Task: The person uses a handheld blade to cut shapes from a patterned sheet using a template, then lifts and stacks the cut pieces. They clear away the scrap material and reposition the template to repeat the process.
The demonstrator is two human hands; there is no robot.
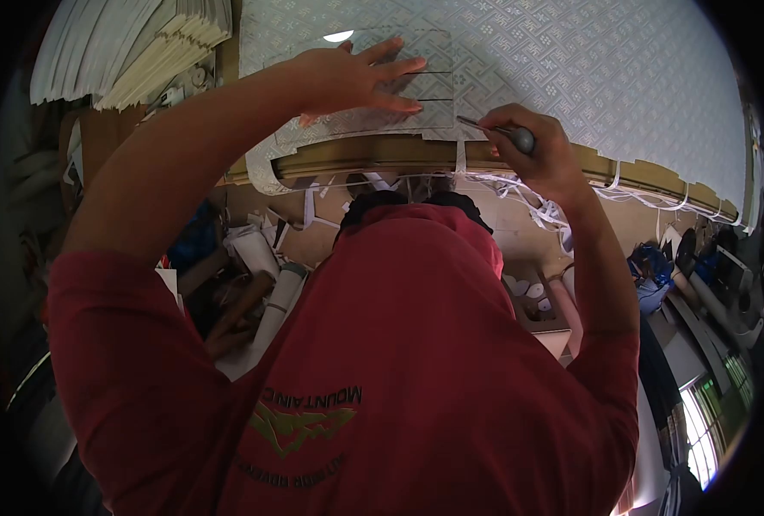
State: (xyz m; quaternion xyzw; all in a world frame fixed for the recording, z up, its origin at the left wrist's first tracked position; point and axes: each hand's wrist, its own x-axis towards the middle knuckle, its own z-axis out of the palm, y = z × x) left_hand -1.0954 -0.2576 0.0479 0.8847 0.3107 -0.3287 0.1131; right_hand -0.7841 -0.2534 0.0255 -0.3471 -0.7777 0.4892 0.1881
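My left hand lies with fingers spread on a clear, thin-edged rectangular plate with dark lines across it. Beneath the plate is a pale grey-blue patterned sheet that covers the worktop. In my right hand is a slim pointed tool with a metal tip and a rounded grey handle end. Its tip points left and is right beside the plate's right edge, close over the sheet. Narrow cut strips of the sheet hang at the near edge.
A stack of white paper sheets or booklets stands at the back left. Below the wooden worktop edge, paper scraps and tangled white strips lie about. Rolls lean at lower left; an open carton stands at right.
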